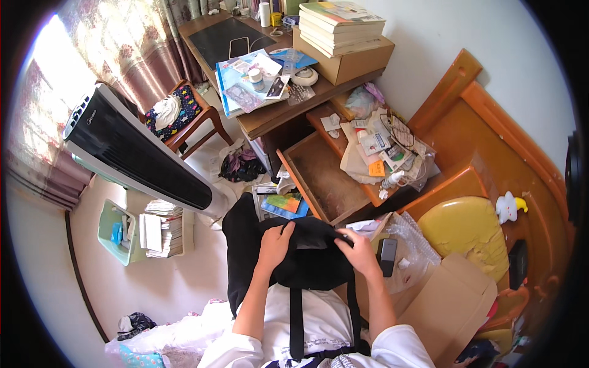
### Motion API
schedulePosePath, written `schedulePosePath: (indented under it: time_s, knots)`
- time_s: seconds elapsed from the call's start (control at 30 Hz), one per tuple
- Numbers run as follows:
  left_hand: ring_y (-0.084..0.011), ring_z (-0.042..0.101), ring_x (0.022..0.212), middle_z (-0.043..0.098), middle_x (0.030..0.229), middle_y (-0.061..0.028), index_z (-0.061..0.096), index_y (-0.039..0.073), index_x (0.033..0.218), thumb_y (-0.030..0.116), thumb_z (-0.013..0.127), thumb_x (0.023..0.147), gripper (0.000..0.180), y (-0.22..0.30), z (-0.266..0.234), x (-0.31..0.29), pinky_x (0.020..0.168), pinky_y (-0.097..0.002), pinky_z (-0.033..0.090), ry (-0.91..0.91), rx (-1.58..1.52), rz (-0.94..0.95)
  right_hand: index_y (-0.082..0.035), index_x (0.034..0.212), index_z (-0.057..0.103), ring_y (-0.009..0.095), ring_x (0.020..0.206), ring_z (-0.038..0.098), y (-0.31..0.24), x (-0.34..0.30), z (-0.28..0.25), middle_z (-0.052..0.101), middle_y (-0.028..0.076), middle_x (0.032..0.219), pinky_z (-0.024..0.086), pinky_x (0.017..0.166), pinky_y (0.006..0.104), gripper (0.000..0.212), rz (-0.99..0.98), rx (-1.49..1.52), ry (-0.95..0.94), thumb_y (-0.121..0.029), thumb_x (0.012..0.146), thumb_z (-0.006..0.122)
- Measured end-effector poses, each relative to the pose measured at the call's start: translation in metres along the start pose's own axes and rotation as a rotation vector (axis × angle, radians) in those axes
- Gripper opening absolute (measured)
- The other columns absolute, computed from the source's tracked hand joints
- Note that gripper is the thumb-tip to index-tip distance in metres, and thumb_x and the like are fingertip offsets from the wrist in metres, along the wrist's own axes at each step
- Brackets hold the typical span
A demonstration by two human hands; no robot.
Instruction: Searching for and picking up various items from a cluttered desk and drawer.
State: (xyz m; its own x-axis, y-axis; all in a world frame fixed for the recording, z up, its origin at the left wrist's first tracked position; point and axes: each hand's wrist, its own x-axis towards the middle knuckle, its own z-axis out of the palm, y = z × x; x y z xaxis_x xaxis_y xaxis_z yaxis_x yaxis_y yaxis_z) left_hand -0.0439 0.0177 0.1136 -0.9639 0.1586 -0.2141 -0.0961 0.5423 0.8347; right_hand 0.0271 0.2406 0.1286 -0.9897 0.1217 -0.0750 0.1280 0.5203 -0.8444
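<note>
A black cloth bag [310, 270] lies across my lap, its two long straps running down over my white shirt. My left hand [277, 244] is closed on the left part of the bag's far rim. Farther right, my right hand [357, 250] pinches the same rim between thumb and fingers. Between the hands the mouth gapes a little and shows a greyish patch inside; I cannot make out any contents. Close to my right hand, a dark power-bank-like block [386, 256] rests among cardboard and bubble wrap [417, 236].
Ahead, a pulled-out, bare drawer [325, 175] juts from the cluttered desk [270, 126]. A tall black fan [141, 147] stands at the left, near a green bin [116, 236] and stacked papers [162, 227]. At the right are an open carton [454, 306] and a yellow cushion [463, 230].
</note>
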Motion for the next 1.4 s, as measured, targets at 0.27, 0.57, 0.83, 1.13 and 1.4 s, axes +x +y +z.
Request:
schedulePosePath:
  time_s: [0.27, 0.57, 0.83, 1.13, 1.4]
  knots:
    - [-0.0091, 0.057, 0.080, 0.064, 0.091, -0.0016, 0.064, -0.001, 0.098, 0.027, 0.055, 0.093, 0.029, -0.051, 0.033, 0.031, 0.073, -0.0240, 0.045, -0.272, -0.891, -0.353, -0.001, 0.115, 0.057, 0.042, 0.098, 0.059, 0.028, -0.008, 0.045, 0.063, 0.026, 0.099, 0.048, 0.083, 0.0429, 0.040, 0.186, -0.069, -0.183, -0.030, 0.087, 0.060]
    - [-0.0095, 0.059, 0.087, 0.064, 0.095, -0.0023, 0.064, -0.001, 0.103, 0.023, 0.064, 0.086, 0.030, -0.111, 0.029, 0.048, 0.079, -0.0223, 0.046, -0.526, -1.136, -0.479, 0.002, 0.111, 0.056, 0.016, 0.086, 0.062, 0.095, 0.065, 0.062, 0.063, 0.011, 0.095, 0.050, 0.079, 0.0278, 0.026, 0.428, 0.280, 0.023, -0.018, 0.097, 0.046]
    - [-0.0028, 0.038, 0.058, 0.042, 0.059, 0.0074, 0.057, 0.001, 0.066, 0.042, 0.057, 0.092, 0.048, -0.122, 0.032, 0.065, 0.053, -0.0254, 0.033, -0.646, -0.991, -0.320, 0.003, 0.108, 0.058, 0.015, 0.089, 0.060, 0.150, 0.163, 0.117, 0.064, 0.010, 0.096, 0.048, 0.078, 0.0270, 0.023, 0.351, 0.098, 0.090, -0.013, 0.091, 0.057]
    - [-0.0050, 0.037, 0.057, 0.040, 0.057, 0.0035, 0.054, -0.001, 0.067, 0.041, 0.057, 0.092, 0.050, -0.138, 0.025, 0.071, 0.052, -0.0268, 0.033, -0.882, -1.087, -0.177, 0.002, 0.100, 0.060, 0.020, 0.082, 0.062, 0.076, 0.238, 0.183, 0.061, 0.011, 0.091, 0.049, 0.074, 0.0306, 0.014, -0.061, -0.205, 0.113, -0.002, 0.087, 0.059]
    - [-0.0036, 0.035, 0.059, 0.038, 0.057, 0.0035, 0.054, -0.003, 0.067, 0.034, 0.061, 0.091, 0.044, -0.131, 0.004, 0.075, 0.053, -0.0259, 0.032, -0.813, -1.145, -0.152, 0.000, 0.109, 0.055, 0.035, 0.088, 0.062, 0.066, 0.265, 0.235, 0.058, 0.019, 0.108, 0.052, 0.075, 0.0394, 0.029, -0.497, -0.636, -0.355, 0.003, 0.080, 0.054]
